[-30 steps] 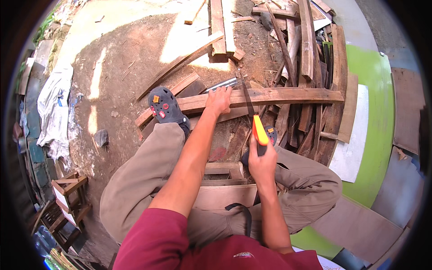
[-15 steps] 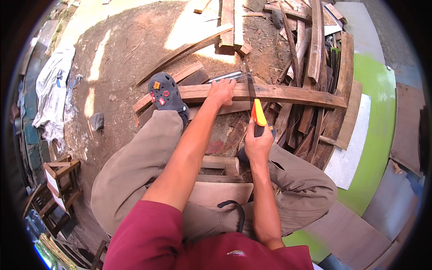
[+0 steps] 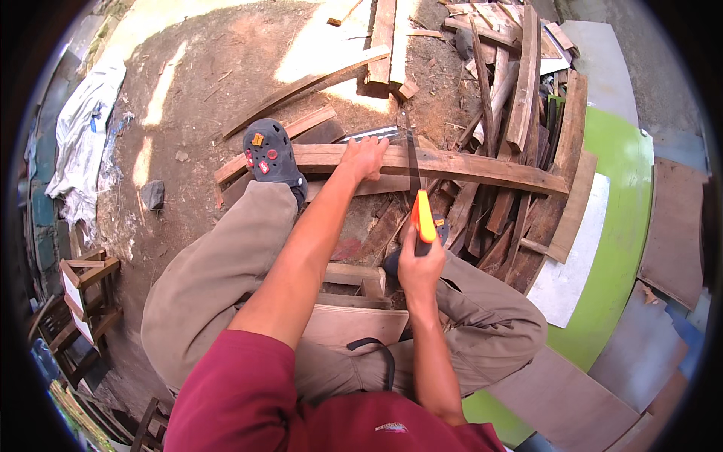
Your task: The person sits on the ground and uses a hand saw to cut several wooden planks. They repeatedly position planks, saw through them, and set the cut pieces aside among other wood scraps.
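Though slightly aslant, 1 handsaw (tip forward) across beam.

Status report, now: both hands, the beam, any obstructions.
Left hand on wooden beam; right hand gripping handsaw. Blade across beam. Left clog on beam, away from blade; scrap-wood pile beneath right end.

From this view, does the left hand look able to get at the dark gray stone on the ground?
Probably not directly: the left hand grips the wooden beam, and the left clog and trouser leg lie between it and the gray stone.
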Tool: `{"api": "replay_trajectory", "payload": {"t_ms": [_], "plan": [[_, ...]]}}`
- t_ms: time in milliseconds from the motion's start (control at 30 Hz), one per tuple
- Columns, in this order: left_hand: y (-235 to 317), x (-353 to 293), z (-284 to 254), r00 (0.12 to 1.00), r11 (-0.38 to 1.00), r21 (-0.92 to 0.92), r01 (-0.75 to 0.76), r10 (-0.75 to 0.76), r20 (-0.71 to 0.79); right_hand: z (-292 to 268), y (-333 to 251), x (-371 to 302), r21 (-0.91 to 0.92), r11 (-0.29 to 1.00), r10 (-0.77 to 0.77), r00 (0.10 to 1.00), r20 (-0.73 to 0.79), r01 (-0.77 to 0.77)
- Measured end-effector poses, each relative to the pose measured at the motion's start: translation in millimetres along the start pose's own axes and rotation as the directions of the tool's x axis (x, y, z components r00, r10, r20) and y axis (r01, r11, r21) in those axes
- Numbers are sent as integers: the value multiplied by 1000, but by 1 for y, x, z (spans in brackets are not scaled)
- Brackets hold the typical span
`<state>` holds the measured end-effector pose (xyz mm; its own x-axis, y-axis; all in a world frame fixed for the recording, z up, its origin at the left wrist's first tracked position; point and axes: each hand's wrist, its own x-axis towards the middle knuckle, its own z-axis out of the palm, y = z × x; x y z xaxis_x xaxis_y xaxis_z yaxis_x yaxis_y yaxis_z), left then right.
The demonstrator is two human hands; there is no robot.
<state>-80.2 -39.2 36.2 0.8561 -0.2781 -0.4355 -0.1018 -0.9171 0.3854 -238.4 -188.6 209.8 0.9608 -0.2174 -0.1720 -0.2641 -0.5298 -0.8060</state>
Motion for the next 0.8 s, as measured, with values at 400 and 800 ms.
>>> {"api": "replay_trajectory", "payload": {"t_ms": [400, 800], "plan": [[3, -3, 1, 1000, 1000, 22, -6, 7, -31, 20, -7, 22, -92, 996, -15, 1000, 2, 15], [10, -9, 14, 979, 995, 87, -41, 57, -196, 28, 22, 34, -62, 998, -2, 1000, -23, 1]]}}
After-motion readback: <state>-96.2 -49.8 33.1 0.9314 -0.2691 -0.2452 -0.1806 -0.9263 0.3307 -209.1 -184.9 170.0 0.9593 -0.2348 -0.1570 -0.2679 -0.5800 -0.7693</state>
